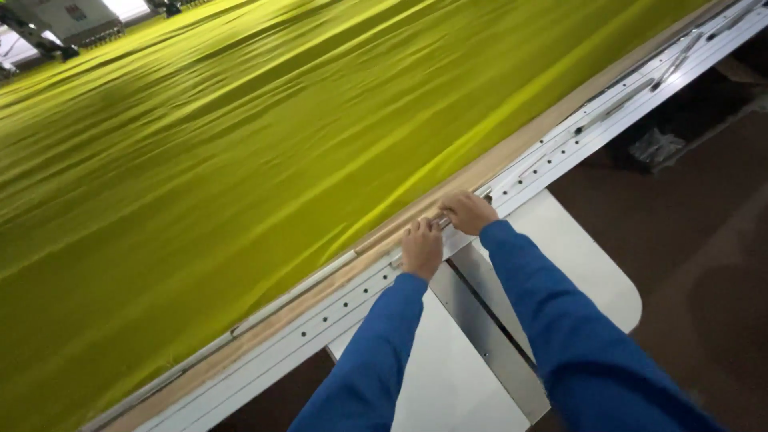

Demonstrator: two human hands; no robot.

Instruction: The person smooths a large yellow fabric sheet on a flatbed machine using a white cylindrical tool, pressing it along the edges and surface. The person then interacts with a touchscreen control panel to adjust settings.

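We're seeing the left hand and right hand side by side at frame centre, fingers curled down and pressing a thin metal clamp strip on the white perforated rail. Whether they're gripping it, we can't tell. The yellow-green fabric is running from the rail to the upper left: light, soft, slippery, rippling, best taken along its edge. Beyond, the long table is stretching to the upper right; dark floor at right.

Looked like a textile factory floor: huge yellow-green fabric stretched across a long worktop with a perforated white metal rail, industrial machines behind.
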